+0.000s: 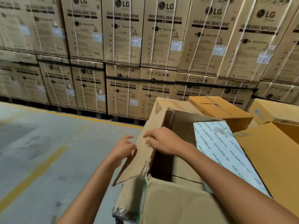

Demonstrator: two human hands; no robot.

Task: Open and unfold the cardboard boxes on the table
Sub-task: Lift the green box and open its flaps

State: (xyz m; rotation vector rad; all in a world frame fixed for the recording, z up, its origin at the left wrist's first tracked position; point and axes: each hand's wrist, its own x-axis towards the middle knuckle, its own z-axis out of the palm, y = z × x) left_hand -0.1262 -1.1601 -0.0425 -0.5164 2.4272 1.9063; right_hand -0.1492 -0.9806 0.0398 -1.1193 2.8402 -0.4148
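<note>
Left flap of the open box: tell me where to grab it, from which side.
Grip the flap by its free outer edge, from the left outside the box: it leans outward, hinged on the box wall, and its near corner is torn.

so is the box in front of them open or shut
Open. The box shows its dark inside from above, and its left flap is folded outward with the right hand and left hand on it.
</note>
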